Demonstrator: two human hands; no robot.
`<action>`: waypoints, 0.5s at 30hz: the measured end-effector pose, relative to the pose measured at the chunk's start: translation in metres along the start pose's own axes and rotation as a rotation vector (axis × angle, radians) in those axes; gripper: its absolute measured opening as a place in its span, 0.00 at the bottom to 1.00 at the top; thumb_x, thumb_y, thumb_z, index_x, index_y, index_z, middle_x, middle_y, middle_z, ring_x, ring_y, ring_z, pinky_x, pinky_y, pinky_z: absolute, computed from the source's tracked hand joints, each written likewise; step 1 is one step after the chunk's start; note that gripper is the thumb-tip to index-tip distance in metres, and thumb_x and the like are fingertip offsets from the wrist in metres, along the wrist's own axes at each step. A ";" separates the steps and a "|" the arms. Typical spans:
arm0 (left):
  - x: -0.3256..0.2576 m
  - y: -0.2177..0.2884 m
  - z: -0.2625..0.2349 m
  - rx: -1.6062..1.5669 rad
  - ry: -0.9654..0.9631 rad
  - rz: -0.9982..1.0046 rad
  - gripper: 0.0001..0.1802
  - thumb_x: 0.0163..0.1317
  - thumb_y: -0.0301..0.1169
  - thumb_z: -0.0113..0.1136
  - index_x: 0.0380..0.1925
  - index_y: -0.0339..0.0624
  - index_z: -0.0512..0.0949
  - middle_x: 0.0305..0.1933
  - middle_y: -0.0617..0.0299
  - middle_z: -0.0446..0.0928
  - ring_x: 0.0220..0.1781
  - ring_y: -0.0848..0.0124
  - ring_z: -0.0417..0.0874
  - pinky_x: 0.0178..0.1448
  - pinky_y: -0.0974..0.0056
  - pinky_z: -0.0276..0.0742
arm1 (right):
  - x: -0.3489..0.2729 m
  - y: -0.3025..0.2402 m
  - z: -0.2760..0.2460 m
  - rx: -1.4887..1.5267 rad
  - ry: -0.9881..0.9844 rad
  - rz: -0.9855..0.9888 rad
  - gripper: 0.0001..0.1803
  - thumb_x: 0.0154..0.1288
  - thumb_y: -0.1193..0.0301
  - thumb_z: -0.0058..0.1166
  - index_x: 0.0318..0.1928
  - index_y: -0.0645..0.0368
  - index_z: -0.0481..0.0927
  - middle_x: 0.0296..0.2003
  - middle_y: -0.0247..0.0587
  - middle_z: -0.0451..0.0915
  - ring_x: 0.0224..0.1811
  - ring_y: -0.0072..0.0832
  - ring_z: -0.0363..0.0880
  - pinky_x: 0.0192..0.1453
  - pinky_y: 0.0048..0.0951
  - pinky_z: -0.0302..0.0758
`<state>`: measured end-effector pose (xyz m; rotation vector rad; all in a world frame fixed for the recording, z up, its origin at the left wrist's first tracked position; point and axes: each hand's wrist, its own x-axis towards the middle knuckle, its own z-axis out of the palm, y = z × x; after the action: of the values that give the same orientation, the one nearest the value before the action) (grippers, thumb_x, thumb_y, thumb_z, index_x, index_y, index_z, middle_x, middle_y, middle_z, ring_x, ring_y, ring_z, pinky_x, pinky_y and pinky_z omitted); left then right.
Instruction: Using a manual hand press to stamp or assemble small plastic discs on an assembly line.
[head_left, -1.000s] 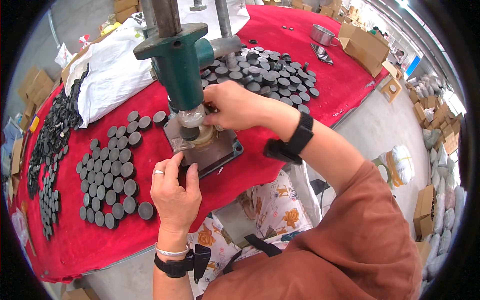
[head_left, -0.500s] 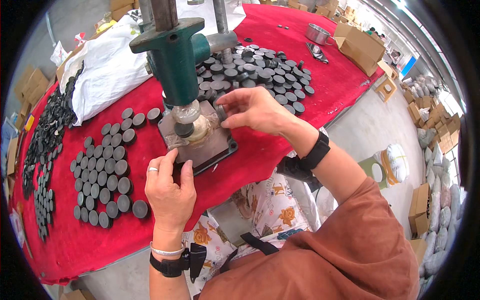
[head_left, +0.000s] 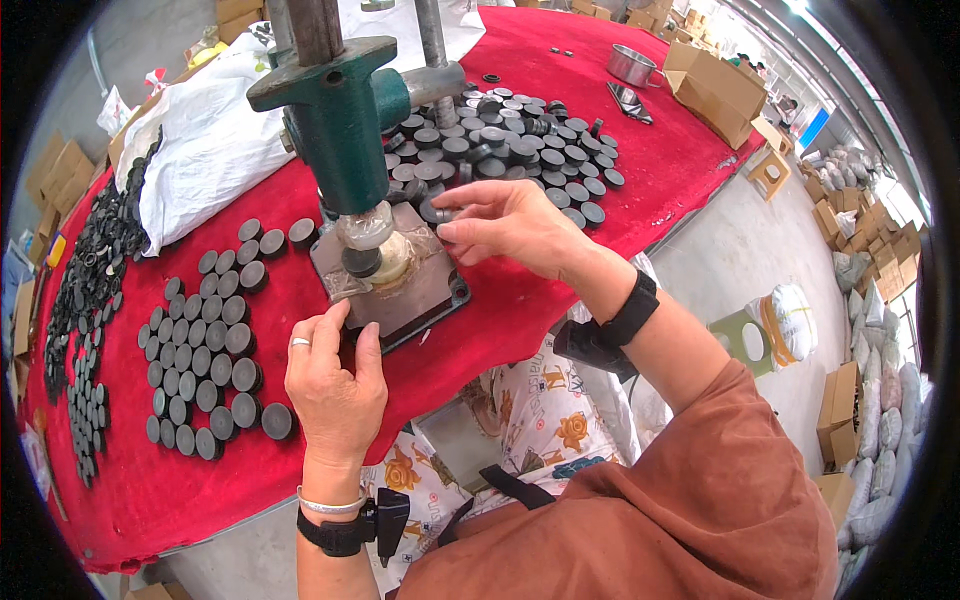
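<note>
A green hand press (head_left: 340, 120) stands on a red-covered table (head_left: 560, 290), its ram over a round die with a dark disc (head_left: 362, 262) on a metal base plate (head_left: 420, 295). My left hand (head_left: 335, 385) rests at the plate's near edge, fingers curled, and I cannot make out anything in it. My right hand (head_left: 505, 225) hovers right of the die, pinching a small dark round cap (head_left: 438, 213) between thumb and fingertips. Behind it lies a loose pile of dark caps (head_left: 510, 150). Neat rows of dark caps (head_left: 205, 350) lie to the left of the press.
A white sack (head_left: 205, 150) lies at the back left, beside more dark parts (head_left: 85, 290) along the left edge. A metal cup (head_left: 630, 65) and cardboard boxes (head_left: 715, 90) sit at the far right. Sacks and boxes (head_left: 870, 330) line the floor on the right.
My right hand has drawn back from the die to the right, toward the loose pile, and now pinches a cap. My left hand has stayed at the plate's near edge.
</note>
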<state>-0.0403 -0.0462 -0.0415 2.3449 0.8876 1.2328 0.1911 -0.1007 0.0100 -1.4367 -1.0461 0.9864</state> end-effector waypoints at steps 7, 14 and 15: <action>-0.001 -0.002 0.001 0.015 0.015 0.025 0.13 0.57 0.24 0.61 0.43 0.32 0.77 0.37 0.52 0.76 0.36 0.61 0.80 0.40 0.63 0.76 | 0.002 0.001 0.002 0.317 0.103 0.179 0.20 0.66 0.69 0.56 0.53 0.69 0.75 0.40 0.45 0.79 0.35 0.28 0.81 0.42 0.27 0.84; -0.001 -0.002 0.000 0.022 0.004 0.021 0.13 0.58 0.23 0.61 0.43 0.32 0.76 0.36 0.53 0.76 0.35 0.63 0.80 0.39 0.63 0.76 | 0.005 0.004 -0.002 0.407 0.118 0.270 0.16 0.67 0.69 0.55 0.49 0.69 0.75 0.36 0.46 0.79 0.38 0.30 0.81 0.42 0.28 0.84; -0.001 -0.002 0.001 0.022 -0.005 0.003 0.13 0.58 0.23 0.61 0.43 0.32 0.76 0.36 0.53 0.75 0.35 0.63 0.80 0.39 0.64 0.76 | 0.006 0.006 -0.003 0.463 0.116 0.285 0.14 0.67 0.69 0.55 0.47 0.69 0.76 0.35 0.46 0.79 0.37 0.31 0.81 0.43 0.30 0.84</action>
<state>-0.0411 -0.0454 -0.0438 2.3666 0.9009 1.2238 0.1960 -0.0959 0.0046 -1.2522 -0.4886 1.2383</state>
